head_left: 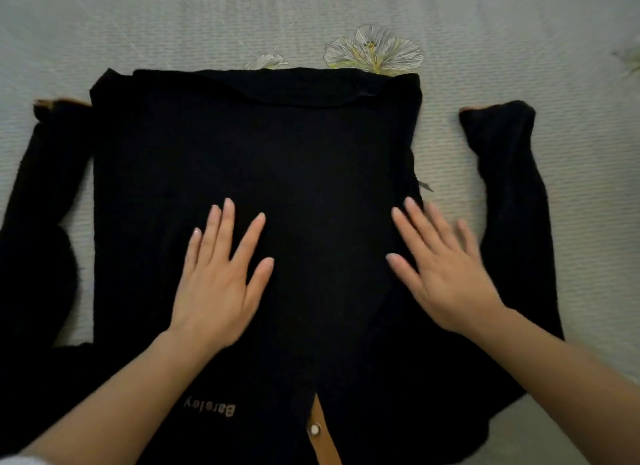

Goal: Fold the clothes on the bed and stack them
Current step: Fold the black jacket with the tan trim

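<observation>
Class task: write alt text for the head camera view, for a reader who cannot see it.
A person's left hand and right hand lie flat, fingers spread, on a black top spread on a pale bedspread, its sleeves out to both sides.

The black knit cardigan point(256, 145) has tan trim and tan lettering; the pale ribbed bed cover point(519, 41) bears white-and-yellow flower prints.

a pale ribbed bedspread point(519, 31) with flower prints carries a black sweater point(259, 145) spread flat
</observation>
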The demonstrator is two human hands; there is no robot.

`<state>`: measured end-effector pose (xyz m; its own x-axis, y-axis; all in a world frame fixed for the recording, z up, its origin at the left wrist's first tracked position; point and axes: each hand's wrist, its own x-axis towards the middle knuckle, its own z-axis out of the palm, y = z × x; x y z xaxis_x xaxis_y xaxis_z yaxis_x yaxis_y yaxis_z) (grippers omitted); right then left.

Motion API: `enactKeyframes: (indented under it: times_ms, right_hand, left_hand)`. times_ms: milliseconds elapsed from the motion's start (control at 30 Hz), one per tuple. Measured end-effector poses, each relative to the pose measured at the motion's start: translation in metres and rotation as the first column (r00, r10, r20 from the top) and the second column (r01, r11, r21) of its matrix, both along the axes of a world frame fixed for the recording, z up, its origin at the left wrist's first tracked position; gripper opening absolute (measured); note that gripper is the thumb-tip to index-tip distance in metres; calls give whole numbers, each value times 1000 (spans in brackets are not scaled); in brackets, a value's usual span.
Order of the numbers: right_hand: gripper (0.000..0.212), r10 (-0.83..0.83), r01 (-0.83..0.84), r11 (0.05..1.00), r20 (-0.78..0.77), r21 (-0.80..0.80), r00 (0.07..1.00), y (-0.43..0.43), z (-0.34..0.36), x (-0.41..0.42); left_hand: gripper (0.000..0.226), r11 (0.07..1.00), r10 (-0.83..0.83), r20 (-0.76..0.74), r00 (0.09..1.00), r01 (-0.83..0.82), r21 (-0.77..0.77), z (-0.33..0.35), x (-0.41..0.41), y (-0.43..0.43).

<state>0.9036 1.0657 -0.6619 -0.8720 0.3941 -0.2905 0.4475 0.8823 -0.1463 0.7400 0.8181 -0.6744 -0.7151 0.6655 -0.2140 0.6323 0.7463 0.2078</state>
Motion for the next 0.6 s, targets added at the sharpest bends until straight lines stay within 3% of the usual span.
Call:
enactKeyframes:
  times_ms: [100,200,267,367,433,467,533,600]
  right_hand:
    - [69,-225,222,974,65,54,972,16,4,30]
    - [67,-95,93,995,93,25,991,4,15,53]
    - [61,-59,56,998,148,24,987,-1,21,76]
    - [57,-321,316,947,206,57,924,15,30,108]
    - [57,-434,430,901,148,60,889,25,38,121]
    - [57,-504,504,864,41,15,863,32,41,126]
    - [57,-698,677,716,-165,-171,696,49,45,132]
    - [59,-850,783,526,-183,-332,494,67,48,126]
  left_hand:
    - [62,994,81,1,997,-81,-74,4,1,1]
    - [67,992,122,64,990,-121,-30,21,25,15]
    - [63,998,7,110,994,-13,56,29,59,16]
    - [63,992,-129,103,986,128,18,21,116,11]
    - [65,998,-36,124,992,41,-38,20,141,13]
    - [65,999,27,149,988,-22,-31,22,149,19]
    - [65,997,59,186,981,-65,28,30,164,34]
    - [65,993,-60,179,982,41,107,36,182,50]
